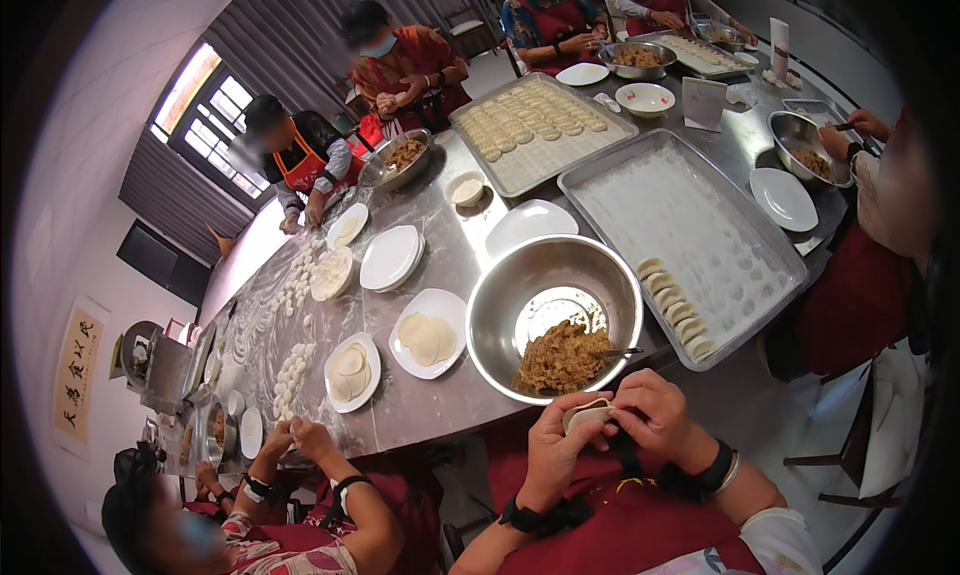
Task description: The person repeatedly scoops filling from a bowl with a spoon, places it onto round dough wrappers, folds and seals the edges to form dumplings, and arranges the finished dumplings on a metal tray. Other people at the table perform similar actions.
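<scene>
Between my two hands is a dumpling wrapper (587, 419) folded around brown filling, its edges partly apart. My left hand (551, 444) cradles it from below and one side. With the fingertips of my right hand (660, 417) I pinch its right end. Just beyond my hands stands a large steel bowl (491, 290), with a mound of minced filling (562, 356) near its close side. A spoon handle (619, 352) sticks out of that filling. To the right of the bowl, a row of folded dumplings (675, 310) lies along the left edge of a floured metal tray (697, 222).
Plates of round wrappers (427, 338) (349, 372) sit left of the bowl. Small dough pieces (294, 376) lie on the floured steel table (420, 417). Farther back is a tray full of dumplings (536, 117). A co-worker (315, 492) sits close on my left, another (892, 192) on my right.
</scene>
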Demonstrator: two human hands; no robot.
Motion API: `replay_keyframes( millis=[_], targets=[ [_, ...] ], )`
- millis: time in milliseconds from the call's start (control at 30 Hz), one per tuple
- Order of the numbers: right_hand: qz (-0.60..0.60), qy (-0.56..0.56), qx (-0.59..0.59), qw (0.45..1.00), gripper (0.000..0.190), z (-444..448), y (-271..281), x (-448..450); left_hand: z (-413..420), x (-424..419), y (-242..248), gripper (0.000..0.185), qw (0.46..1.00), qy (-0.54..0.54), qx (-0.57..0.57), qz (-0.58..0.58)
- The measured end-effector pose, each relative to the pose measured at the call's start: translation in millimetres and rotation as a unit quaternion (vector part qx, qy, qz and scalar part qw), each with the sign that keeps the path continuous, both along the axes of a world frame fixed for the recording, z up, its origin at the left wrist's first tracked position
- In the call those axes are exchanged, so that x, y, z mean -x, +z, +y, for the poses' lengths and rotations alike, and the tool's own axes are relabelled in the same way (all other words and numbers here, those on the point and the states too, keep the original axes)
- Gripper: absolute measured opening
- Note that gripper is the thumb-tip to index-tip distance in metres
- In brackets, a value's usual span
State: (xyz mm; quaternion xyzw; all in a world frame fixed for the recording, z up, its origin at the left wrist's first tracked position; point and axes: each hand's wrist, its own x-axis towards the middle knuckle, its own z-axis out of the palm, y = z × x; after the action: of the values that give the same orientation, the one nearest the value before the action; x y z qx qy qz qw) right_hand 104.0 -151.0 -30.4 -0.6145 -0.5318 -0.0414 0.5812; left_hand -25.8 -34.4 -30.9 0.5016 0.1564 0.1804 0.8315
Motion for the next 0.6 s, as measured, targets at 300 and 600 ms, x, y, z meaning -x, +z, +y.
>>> replay_keyframes(
  millis=[300, 600],
  targets=[
    [0.095, 0.026, 0.02, 0.995, 0.022, -2.3, 3.4, -3.1, 3.1, -2.4, 1.9, 0.033, 0.999, -0.041, -0.022, -0.005],
    [0.075, 0.005, 0.008, 0.997, 0.015, -2.1, 2.9, -1.5, 6.9, -3.6, 0.6, 0.03, 0.999, -0.041, -0.03, 0.007]
  ],
)
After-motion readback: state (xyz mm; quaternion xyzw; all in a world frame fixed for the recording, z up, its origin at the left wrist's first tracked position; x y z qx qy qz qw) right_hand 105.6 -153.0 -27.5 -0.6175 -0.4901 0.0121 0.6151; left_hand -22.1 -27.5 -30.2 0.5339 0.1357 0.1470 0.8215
